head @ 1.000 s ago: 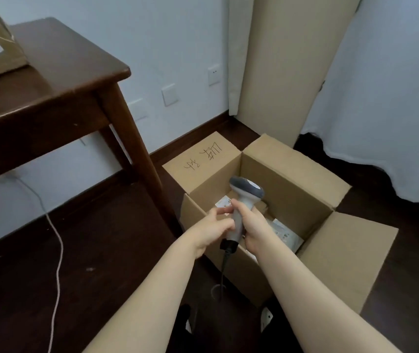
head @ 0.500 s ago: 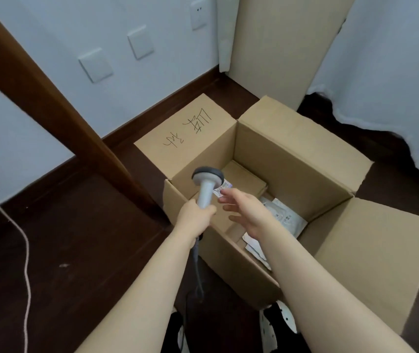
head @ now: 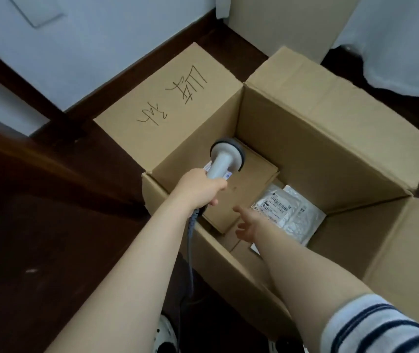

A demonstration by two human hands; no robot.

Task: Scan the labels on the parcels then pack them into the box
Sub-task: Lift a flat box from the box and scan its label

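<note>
Cardboard parcel [head: 250, 192], crinkly plastic parcel [head: 293, 216] in box [head: 312, 123]; left hand [head: 200, 189] grips scanner [head: 225, 160], right hand [head: 248, 225] splays fingers [head: 240, 211].

A pale bluish wall [head: 106, 47] meets a dark brown wooden floor [head: 50, 238] along a dark skirting board [head: 139, 67]; a white fabric curtain [head: 394, 34] hangs at right.
</note>
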